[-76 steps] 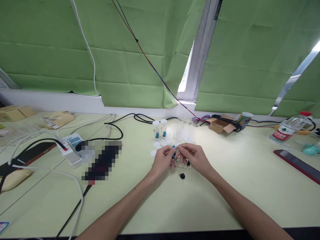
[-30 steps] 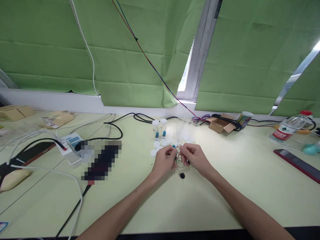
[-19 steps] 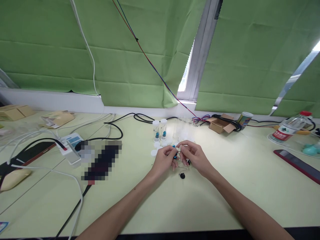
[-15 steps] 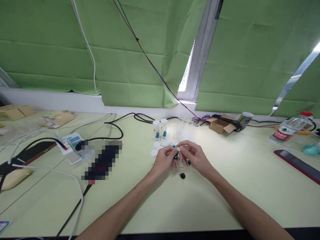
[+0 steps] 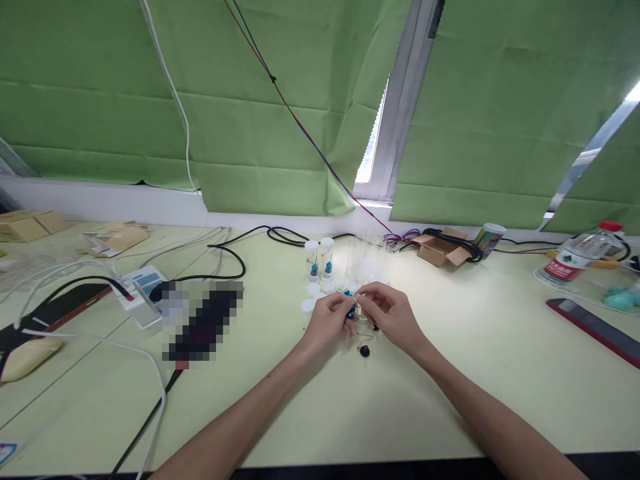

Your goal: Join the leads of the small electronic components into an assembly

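My left hand (image 5: 327,321) is closed in a pinch on a small blue-and-black part (image 5: 351,315), mostly hidden by the fingers. Close against it, my right hand (image 5: 393,312) has thumb and forefinger pressed together at the part's upper end. What those fingertips hold is too small to make out. Below the hands a black round piece (image 5: 365,351) with a thin wire lies on the table. Two clear tubes with white caps, a left tube (image 5: 311,261) and a right tube (image 5: 327,260), stand behind my left hand, each with a blue part inside.
White caps (image 5: 308,306) lie beside my left hand. Clear plastic pieces (image 5: 370,263) are behind the hands. An open cardboard box (image 5: 440,252), a bottle (image 5: 575,257) and a phone (image 5: 593,331) sit to the right. Cables and a power strip (image 5: 143,293) spread over the left.
My right hand's fingers have drawn in, thumb and forefinger now pinching closer to the blue part. My left hand stays nearly where it was.
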`<state>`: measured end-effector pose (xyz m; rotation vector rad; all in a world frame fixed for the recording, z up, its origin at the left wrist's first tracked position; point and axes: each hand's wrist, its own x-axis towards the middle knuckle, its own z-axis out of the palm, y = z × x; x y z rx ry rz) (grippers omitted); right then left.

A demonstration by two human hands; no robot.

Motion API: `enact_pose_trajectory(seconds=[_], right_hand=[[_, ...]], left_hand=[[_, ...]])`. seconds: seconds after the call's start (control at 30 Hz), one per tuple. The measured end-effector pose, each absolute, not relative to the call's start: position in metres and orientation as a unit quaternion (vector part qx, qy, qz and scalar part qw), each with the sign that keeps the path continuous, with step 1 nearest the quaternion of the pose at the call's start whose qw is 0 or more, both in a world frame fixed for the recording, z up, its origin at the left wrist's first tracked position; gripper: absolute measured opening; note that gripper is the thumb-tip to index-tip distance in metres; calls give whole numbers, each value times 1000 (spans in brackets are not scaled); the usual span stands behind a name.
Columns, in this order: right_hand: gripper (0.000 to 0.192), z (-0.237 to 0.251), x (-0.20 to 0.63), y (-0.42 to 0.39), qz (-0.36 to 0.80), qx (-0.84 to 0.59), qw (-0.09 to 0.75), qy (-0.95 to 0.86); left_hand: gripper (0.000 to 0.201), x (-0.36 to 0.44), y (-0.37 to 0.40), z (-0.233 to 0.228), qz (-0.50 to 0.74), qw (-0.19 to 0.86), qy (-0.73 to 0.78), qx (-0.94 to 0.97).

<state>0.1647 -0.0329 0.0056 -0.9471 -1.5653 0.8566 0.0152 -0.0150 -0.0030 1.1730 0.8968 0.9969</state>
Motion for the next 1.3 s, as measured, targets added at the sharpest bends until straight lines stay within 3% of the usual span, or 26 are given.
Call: enact_pose_trajectory(seconds=[0.47, 0.67, 1.3], right_hand=[[24, 4, 164, -33, 292, -440, 549, -648], [29, 3, 161, -35, 257, -454, 536, -664], [20, 4, 168, -30, 236, -453, 538, -671]], left_hand=[[24, 15, -13, -6, 438, 623, 401, 508], [30, 14, -9, -12, 456, 573, 408, 546], [30, 11, -8, -9, 490, 582, 360, 539]])
